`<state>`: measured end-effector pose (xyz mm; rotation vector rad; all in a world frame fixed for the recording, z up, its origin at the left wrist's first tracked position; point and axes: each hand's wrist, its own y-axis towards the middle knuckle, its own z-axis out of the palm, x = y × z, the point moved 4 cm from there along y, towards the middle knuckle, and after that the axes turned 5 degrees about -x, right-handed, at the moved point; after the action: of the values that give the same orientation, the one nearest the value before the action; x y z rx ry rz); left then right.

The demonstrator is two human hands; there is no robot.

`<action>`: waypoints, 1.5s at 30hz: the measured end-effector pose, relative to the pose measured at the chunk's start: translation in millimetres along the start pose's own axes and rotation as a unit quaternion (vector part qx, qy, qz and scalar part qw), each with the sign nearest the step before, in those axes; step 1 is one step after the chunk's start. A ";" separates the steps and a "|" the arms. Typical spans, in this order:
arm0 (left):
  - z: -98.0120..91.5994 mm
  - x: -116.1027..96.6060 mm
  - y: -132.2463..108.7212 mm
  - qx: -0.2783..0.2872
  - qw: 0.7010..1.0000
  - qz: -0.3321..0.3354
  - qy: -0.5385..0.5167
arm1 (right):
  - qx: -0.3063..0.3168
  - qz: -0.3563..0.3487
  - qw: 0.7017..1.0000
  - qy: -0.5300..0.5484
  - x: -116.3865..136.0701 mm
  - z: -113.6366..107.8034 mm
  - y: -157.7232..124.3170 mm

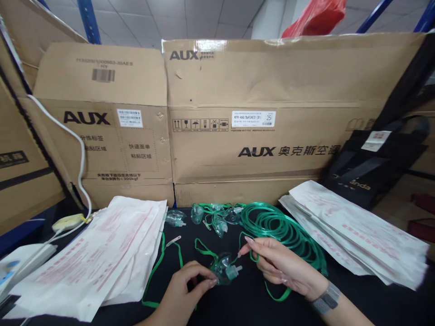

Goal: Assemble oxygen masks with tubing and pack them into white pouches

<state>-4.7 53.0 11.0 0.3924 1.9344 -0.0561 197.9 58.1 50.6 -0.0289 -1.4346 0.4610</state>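
Note:
My left hand (190,285) pinches the edge of a clear green-tinted oxygen mask (223,268) above the black table. The mask's connector points to the right. My right hand (277,260) is closed on the mask's green elastic strap (254,259), with one end hanging below the fingers. Another length of strap loops up from the mask's left side. Left of the mask lies a separate green strap (152,276) with a small metal nose clip (174,240). Farther back are several more masks (220,226) with straps, and one clear mask (176,218) stands apart.
Coiled green tubing (272,224) lies behind my right hand. White printed pouches are stacked at left (102,249) and right (356,231). Large cardboard boxes (210,158) wall off the back. A black bag (367,167) stands at right; a power strip (70,222) with cable is at left.

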 end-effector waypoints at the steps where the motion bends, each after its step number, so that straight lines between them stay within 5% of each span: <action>1: -0.4 -0.3 0.2 0.000 1.000 -0.004 -0.015 | 0.010 -0.007 1.000 0.018 0.3 0.8 0.1; 10: 0.9 4.2 3.1 0.015 0.997 -0.023 -0.069 | -0.035 -0.030 0.997 0.056 -3.8 1.1 1.4; 19: 2.3 3.9 0.0 0.031 0.989 -0.022 -0.143 | -0.017 -0.063 0.995 0.076 -5.3 6.9 3.9; 27: 4.2 3.2 0.9 0.048 0.994 -0.029 -0.097 | -0.045 -0.032 0.997 0.054 -14.0 14.2 5.1; 35: 7.3 11.3 3.0 0.055 0.982 -0.076 -0.166 | -0.040 -0.111 0.992 -0.051 -18.4 29.0 7.8; 45: 13.4 3.7 -3.0 0.077 0.972 -0.101 -0.200 | -0.061 -0.156 0.985 -0.051 -27.3 37.9 15.5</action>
<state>5.1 48.2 1.9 0.2618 1.5678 -0.3918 155.4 53.8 26.0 0.1213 -1.5337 0.1182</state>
